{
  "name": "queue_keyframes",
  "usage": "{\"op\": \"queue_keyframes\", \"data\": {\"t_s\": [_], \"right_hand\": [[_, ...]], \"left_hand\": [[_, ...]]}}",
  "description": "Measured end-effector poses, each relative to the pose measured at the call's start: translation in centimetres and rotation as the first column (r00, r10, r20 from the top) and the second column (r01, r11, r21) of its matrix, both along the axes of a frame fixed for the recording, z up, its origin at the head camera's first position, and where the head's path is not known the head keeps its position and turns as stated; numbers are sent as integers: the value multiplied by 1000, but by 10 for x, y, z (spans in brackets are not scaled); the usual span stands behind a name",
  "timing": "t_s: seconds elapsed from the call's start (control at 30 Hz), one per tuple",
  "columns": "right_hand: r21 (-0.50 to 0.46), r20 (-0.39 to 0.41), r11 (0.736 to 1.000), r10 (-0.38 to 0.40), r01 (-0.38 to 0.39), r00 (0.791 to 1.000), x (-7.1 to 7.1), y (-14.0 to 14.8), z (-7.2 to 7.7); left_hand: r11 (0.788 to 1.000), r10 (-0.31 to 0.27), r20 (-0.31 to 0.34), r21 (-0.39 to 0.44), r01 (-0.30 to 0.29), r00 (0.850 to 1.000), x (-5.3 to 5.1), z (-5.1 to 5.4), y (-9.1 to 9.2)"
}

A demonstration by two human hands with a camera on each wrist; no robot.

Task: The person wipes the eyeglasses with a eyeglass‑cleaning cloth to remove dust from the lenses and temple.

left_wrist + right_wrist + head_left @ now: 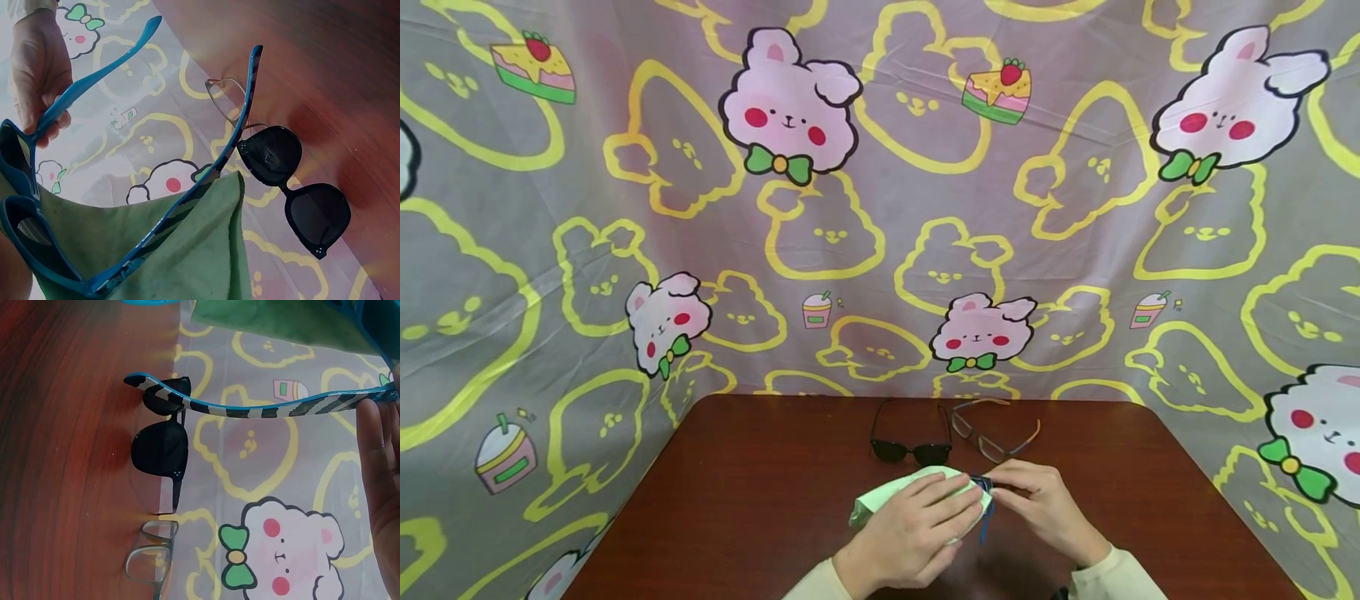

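Observation:
My left hand (917,525) holds a pale green cloth (876,500) against the front of a pair of blue sunglasses (100,75), its fingers laid over the fabric. In the left wrist view the cloth spreads behind the dark lenses and around one temple. At the hinge end of a temple, my right hand (1041,504) pinches the blue sunglasses between thumb and fingers. Both temples are unfolded; one has black and white stripes (250,412) along its outer side. From the head, the cloth and left hand hide most of the sunglasses.
Black sunglasses (891,452) lie with temples unfolded on the dark wooden table (737,483), beyond the hands. To their right rests a pair of thin-framed clear glasses (976,437). A patterned curtain (880,192) surrounds the table at the back and sides.

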State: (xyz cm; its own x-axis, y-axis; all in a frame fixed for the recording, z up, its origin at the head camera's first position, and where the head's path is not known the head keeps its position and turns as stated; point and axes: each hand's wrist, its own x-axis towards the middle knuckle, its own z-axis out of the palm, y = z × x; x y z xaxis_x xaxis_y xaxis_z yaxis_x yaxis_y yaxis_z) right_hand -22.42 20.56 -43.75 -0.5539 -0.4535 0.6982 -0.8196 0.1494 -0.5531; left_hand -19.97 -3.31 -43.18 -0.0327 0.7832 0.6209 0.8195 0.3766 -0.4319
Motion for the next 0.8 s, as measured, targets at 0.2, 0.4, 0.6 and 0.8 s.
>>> {"op": "queue_keyframes", "data": {"t_s": [0.2,0.4,0.6,0.8], "right_hand": [[-1,-1,1000,-3,3,1000,10,-5,13],[-9,-9,1000,6,-6,1000,17,-8,23],[-2,-23,1000,-23,23,999,17,-7,24],[2,-32,999,-50,50,998,17,-6,23]], "left_hand": [[1000,-26,-7,-7,26,1000,1,-1,0],[999,-38,1,2,38,999,2,0,-6],[998,-36,-21,57,37,999,-2,0,-14],[994,-25,21,110,22,999,-5,0,-21]]}}
